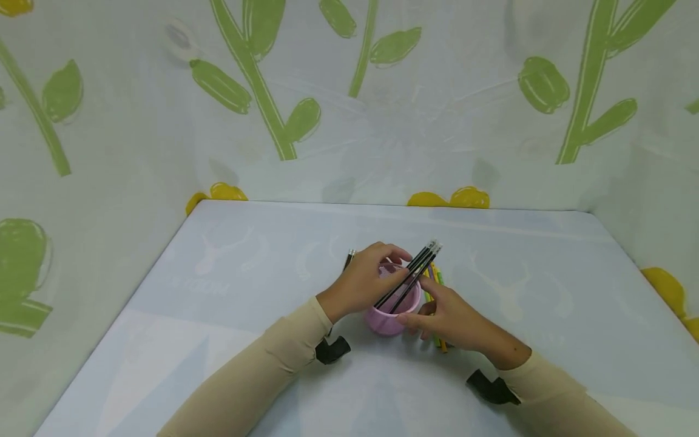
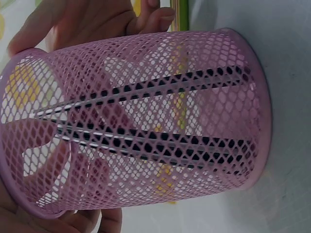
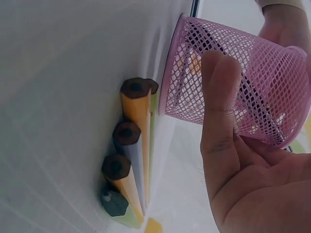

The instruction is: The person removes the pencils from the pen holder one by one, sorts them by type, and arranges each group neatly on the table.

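A pink mesh pen holder stands upright on the table, with several black pencils leaning inside it. My left hand reaches over the holder's left rim, and its thumb and fingertips pinch the black pencils near their upper part. On the other side, my right hand grips the holder between thumb and fingers. Through the mesh, the lower ends of the black pencils show at the holder's base. Several coloured pencils lie on the table beside the holder, partly hidden in the head view by my right hand.
Another dark pencil shows behind my left hand. A pale patterned cover lies over the table. Leaf-printed walls rise behind it and at the sides. Black wrist mounts hang below the sleeves.
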`<state>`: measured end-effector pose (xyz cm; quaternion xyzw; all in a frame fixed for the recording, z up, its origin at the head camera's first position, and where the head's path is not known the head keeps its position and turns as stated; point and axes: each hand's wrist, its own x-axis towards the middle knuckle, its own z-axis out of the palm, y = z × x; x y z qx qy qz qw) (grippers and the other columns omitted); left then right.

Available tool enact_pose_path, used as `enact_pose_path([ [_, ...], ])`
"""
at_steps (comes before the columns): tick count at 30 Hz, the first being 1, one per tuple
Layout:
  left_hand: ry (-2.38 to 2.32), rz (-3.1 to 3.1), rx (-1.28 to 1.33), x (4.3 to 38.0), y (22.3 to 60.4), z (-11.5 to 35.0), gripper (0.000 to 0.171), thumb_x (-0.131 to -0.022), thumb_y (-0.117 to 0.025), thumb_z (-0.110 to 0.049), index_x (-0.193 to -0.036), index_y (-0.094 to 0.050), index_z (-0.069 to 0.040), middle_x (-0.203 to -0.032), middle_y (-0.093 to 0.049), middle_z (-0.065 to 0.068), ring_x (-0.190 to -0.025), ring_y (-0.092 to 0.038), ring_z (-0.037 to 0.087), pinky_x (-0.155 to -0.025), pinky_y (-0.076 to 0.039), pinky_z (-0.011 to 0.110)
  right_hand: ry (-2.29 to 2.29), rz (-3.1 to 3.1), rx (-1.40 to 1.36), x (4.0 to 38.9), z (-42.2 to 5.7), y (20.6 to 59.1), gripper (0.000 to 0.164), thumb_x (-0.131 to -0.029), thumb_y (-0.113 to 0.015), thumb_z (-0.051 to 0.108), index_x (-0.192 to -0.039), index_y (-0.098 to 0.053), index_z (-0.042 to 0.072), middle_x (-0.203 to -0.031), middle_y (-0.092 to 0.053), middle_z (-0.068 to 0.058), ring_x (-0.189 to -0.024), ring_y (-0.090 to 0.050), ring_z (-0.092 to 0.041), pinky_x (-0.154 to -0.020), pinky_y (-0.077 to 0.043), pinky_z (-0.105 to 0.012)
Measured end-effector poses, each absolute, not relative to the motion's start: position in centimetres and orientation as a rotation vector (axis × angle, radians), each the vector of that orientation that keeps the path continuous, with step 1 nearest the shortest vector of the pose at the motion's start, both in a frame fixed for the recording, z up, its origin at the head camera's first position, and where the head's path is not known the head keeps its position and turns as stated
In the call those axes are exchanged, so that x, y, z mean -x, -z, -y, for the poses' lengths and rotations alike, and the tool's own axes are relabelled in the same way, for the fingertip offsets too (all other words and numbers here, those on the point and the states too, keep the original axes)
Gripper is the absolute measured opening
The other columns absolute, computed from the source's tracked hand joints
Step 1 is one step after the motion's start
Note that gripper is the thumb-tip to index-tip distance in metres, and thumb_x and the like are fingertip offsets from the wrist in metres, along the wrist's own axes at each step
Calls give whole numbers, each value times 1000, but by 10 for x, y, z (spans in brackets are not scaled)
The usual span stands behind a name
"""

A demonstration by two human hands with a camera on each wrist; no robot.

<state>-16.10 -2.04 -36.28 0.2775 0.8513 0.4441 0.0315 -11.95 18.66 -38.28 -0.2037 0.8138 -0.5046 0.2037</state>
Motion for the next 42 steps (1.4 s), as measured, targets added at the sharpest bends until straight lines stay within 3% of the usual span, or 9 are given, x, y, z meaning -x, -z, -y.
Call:
enact_pose_path([
  [23, -1499, -2613, -826, 160, 373, 18, 21, -95, -68, -20, -114, -70, -12, -109, -66, 2, -100, -66, 13, -89, -56, 31, 1395, -2259, 561, 119, -187, 383, 84, -94, -71, 29, -157, -20, 6, -92, -73, -17, -68, -69, -28, -57, -58, -39],
  [31, -1607, -2645, -846, 160, 371, 19, 18, -95, -67, -19, -111, -69, -13, -105, -69, -1, -101, -65, 10, -87, -55, 27, 1404, -2261, 584, 120, -188, 383, 78, -94, -71, 27, -154, -27, 6, -92, -72, -16, -66, -69, -28, -55, -56, -38],
  [39, -1641, -2694, -909, 162, 359, 26, 18, -96, -67, -19, -113, -68, -12, -102, -72, 0, -99, -66, 11, -90, -53, 39, 1392, -2266, 568, 121, -187, 385, 67, -94, -71, 29, -146, -35, 4, -91, -73, -15, -66, -69, -28, -55, -56, -39],
  [42, -1692, -2670, -967, 163, 351, 31, 19, -96, -66, -18, -113, -67, -10, -100, -72, 1, -94, -66, 10, -89, -55, 39, 1390, -2265, 561, 122, -186, 385, 64, -94, -71, 29, -143, -37, 5, -91, -73, -14, -66, -69, -29, -55, -57, -40],
])
